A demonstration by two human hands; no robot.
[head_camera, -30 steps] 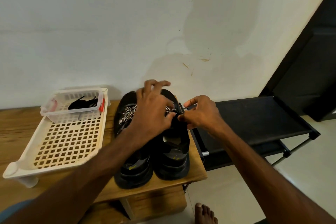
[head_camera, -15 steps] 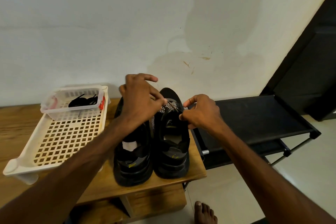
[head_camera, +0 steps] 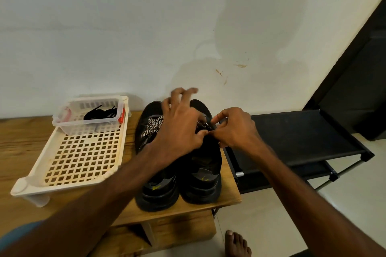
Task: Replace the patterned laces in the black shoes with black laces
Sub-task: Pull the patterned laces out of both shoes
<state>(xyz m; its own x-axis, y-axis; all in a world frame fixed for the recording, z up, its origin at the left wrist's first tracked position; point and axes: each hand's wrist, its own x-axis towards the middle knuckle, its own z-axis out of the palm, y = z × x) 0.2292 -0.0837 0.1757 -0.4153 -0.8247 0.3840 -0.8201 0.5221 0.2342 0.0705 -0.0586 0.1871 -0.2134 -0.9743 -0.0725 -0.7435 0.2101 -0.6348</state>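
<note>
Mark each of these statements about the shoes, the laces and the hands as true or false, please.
1. Both hands work at the right shoe. True: the left hand and the right hand meet over its laces.
2. The black laces lie on the floor. False: they are in the clear box on the tray.
3. The left shoe has a patterned lace. True.
4. The shoes stand on the black rack. False: they stand on the wooden bench.
5. The box sits at the tray's far end. True.
</note>
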